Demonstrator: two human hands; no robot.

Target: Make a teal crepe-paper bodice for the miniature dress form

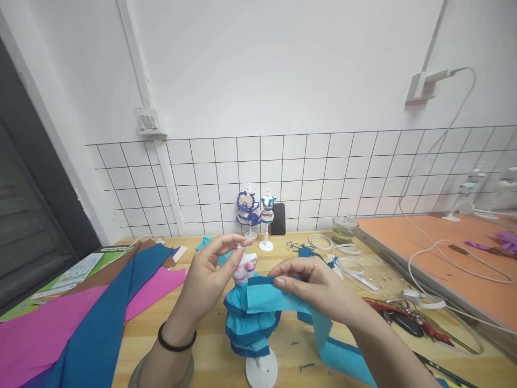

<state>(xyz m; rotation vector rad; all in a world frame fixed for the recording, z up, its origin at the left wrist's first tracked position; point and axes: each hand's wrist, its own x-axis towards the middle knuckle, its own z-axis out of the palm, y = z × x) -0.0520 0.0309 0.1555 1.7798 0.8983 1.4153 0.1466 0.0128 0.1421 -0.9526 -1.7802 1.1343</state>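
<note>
A miniature dress form with a white and pink patterned bodice stands on a round white base. Layers of light blue crepe paper with darker blue edges make a puffy skirt around its lower part. With thumb and fingers, my left hand grips the form at its neck knob, mostly covered by the fingertips. My right hand pinches a two-tone blue crepe paper strip against the waist. The strip's tail runs down to the right, passing behind my right forearm onto the table.
Pink and dark blue paper sheets cover the left side. Two small decorated dress forms and a phone stand at the back. A glass jar, tape rolls, blue scraps and scissors-like tools lie right.
</note>
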